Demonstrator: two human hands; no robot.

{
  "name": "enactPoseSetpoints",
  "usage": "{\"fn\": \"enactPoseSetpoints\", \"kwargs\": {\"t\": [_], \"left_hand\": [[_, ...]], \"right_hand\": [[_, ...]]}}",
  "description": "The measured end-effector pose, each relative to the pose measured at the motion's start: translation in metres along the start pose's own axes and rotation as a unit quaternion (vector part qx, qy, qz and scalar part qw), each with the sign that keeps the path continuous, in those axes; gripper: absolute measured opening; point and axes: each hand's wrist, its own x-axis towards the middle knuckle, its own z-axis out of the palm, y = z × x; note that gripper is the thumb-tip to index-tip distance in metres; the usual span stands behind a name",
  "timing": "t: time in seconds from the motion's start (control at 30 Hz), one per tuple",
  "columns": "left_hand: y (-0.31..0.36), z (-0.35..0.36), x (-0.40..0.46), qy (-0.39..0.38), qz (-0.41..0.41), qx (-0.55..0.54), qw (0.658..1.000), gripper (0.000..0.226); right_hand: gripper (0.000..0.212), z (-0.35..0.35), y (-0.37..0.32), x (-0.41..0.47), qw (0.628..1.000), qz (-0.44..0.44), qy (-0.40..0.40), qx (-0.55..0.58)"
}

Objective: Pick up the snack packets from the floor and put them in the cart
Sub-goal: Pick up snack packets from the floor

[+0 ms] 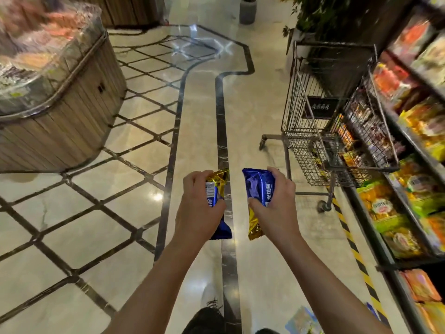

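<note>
My left grip (pixel 199 203) and right grip (pixel 274 203) each clasp one upright snack packet — left packet (pixel 215 189) gold end up, right packet (pixel 260 189) blue end up — centre frame; cart (pixel 337 131) at right

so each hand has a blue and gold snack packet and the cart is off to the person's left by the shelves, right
Not quite: the cart stands to the person's right, beside the shelves, as the head view shows. The rest holds: the left hand grips one blue and gold snack packet, and the right hand grips another.
</note>
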Motion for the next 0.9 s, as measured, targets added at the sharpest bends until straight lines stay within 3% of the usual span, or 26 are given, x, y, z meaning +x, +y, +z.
{"fn": "enactPoseSetpoints", "kwargs": {"t": [0.37,0.9], "left_hand": [[0.014,0.012,0.132,-0.036,0.031,-0.038,0.998,0.064],[0.095,0.141,0.336,-0.086,0.04,-0.014,0.995,0.064]], "right_hand": [[0.08,0.015,-0.01,0.119,0.999,0.029,0.043,-0.005],[0.076,-0.033,0.046,0.345,0.997,0.057,0.048,0.033]]}}
